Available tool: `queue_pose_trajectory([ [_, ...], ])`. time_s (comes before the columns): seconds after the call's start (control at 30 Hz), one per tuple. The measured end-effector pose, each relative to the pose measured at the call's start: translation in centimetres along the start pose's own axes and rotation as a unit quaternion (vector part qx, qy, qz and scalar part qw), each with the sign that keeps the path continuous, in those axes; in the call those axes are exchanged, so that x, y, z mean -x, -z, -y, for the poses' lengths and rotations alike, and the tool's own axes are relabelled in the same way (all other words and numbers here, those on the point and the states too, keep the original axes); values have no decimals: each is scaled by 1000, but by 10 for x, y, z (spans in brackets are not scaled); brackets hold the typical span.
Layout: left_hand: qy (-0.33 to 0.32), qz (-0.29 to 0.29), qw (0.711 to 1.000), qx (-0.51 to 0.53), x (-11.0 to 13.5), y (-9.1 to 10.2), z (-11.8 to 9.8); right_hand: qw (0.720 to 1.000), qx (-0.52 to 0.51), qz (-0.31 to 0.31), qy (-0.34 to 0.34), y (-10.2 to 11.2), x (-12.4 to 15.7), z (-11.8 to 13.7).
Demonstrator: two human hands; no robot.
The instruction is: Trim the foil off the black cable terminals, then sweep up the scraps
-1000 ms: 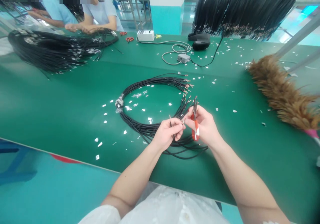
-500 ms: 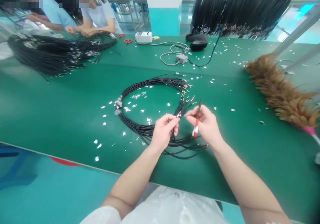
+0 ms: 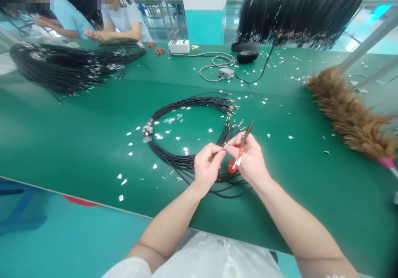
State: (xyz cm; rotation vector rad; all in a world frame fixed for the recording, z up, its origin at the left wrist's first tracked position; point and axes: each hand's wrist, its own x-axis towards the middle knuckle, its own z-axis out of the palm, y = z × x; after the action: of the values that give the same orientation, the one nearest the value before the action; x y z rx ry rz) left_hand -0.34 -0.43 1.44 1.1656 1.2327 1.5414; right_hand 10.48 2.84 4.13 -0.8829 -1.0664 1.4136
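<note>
A bundle of black cables [image 3: 174,158] curves in an open loop on the green table, tied at its left bend with clear wrapping [image 3: 148,129]. Copper-coloured ends show at its right side. My left hand [image 3: 207,165] is closed on one cable near its end, thumb against forefinger. My right hand [image 3: 248,155] meets it there, thumb and forefinger pinching at the cable's tip. Tucked in that same right hand are red-handled scissors [image 3: 239,155], blades pointing up and away. The exact tip between the fingers is too small to make out.
White scraps [image 3: 155,166] lie scattered over the table [image 3: 77,145]. A larger cable pile [image 3: 62,68] sits at the far left, near two co-workers' arms. A white box [image 3: 178,46], a grey cord and a black device [image 3: 247,53] stand at the back. A brown feather duster [image 3: 348,112] lies right.
My right hand has moved left and its fingers now meet the left hand's fingertips at the cable end. The scissors have tilted, showing more of their red handles.
</note>
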Motion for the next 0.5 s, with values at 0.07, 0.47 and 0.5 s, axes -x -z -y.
queue_pose_trajectory([
  [0.07, 7, 13, 1000, -6, 2, 1, 0, 1000, 18, 18, -3, 2, -2, 0],
  [0.47, 197, 172, 945, 197, -7, 9, 4, 949, 284, 98, 94, 10, 3, 14],
  [0.5, 195, 166, 946, 200, -6, 7, 3, 956, 267, 88, 85, 9, 3, 13],
])
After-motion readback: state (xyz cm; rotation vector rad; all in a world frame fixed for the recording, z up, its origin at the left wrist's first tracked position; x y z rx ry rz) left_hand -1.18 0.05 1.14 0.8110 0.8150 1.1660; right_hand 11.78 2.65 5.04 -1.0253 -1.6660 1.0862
